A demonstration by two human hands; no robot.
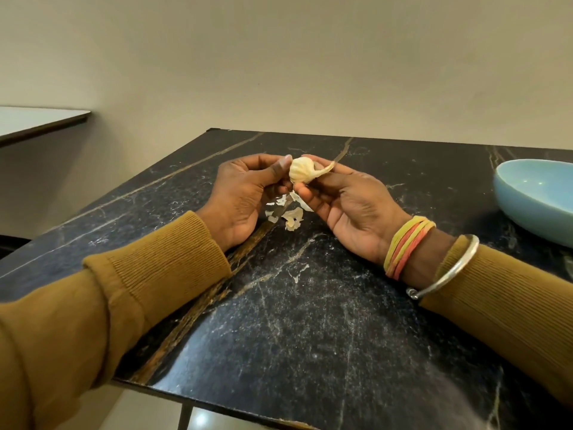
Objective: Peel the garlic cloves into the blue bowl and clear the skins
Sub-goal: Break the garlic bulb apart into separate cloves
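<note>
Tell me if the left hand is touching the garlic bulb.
Touching. The head view shows the left hand with its thumb tip pressed against the garlic bulb, which the right hand also holds.

A black marble table (310, 336) stands near a white-topped table (37, 119).

1. Both hands held a garlic bulb (302, 172) above a black marble table (310, 321).
2. The left hand (245, 193) pinched its side; the right hand (347, 206) cradled it from below, stalk pointing right.
3. Loose skins (290, 216) lay on the table beneath.
4. A blue bowl (533, 197) stood well apart, at the right edge.
</note>
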